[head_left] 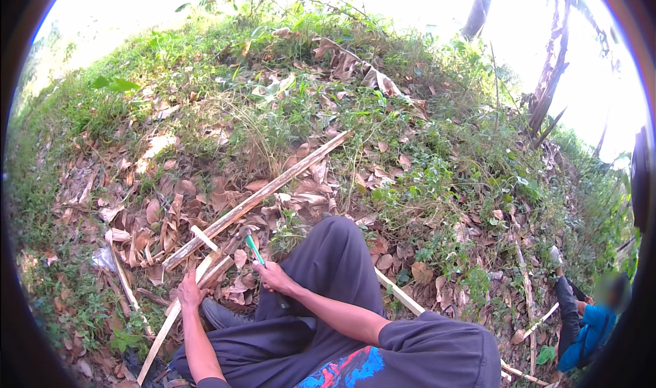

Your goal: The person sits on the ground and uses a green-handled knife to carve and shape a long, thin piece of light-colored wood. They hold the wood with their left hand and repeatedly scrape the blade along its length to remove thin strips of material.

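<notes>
My left hand [191, 292] is closed round a pale, flat wooden strip [161, 335] that slants from the lower edge up to the leaf-covered ground ahead of me. A short pale stick [205, 239] meets or crosses its far end; I cannot tell whether they are joined. Just right of the strip lies a thicker piece of wood [219, 270]. In my right hand [275, 277], near my raised knee, is a hammer with a green handle [254, 248]. Its dark head [244, 232] hangs close to the strip's far end and is too small to make out well.
A long split wooden pole [263, 196] lies diagonally beyond my hands. Another pale strip [400, 292] passes behind my knee. Thin sticks [128, 282] and clear plastic [104, 259] lie at left. A person in blue [593, 333] sits at far right beside sticks. Dry leaves and weeds cover the slope.
</notes>
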Demonstrator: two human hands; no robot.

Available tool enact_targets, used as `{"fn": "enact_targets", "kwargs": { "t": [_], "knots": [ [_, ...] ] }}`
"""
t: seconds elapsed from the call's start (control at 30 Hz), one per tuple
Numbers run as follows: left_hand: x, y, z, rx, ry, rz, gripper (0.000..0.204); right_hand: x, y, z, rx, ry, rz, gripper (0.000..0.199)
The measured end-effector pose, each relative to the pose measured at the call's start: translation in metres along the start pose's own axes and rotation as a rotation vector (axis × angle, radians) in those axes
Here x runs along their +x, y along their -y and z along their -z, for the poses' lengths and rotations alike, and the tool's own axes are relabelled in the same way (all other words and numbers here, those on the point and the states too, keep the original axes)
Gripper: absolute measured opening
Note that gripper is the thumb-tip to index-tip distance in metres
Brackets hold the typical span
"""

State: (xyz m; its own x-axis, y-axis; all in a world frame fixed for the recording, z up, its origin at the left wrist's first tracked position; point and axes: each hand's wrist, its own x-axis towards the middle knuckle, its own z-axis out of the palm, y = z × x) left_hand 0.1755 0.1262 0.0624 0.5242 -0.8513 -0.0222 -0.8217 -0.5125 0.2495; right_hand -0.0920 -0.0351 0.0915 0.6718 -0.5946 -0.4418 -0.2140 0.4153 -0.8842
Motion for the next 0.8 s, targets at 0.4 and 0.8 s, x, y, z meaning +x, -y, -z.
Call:
{"fn": "enact_targets", "kwargs": {
  "t": [0.4,0.8],
  "knots": [
    [0.01,0.015,0.0,-0.191,-0.066,-0.168,0.061,-0.001,0.008,0.003,0.254,-0.052,0.074,0.032],
    [0.006,0.027,-0.004,-0.268,-0.243,0.209,0.039,0.007,-0.004,0.0,0.176,-0.048,0.02,0.034]
  ]
}}
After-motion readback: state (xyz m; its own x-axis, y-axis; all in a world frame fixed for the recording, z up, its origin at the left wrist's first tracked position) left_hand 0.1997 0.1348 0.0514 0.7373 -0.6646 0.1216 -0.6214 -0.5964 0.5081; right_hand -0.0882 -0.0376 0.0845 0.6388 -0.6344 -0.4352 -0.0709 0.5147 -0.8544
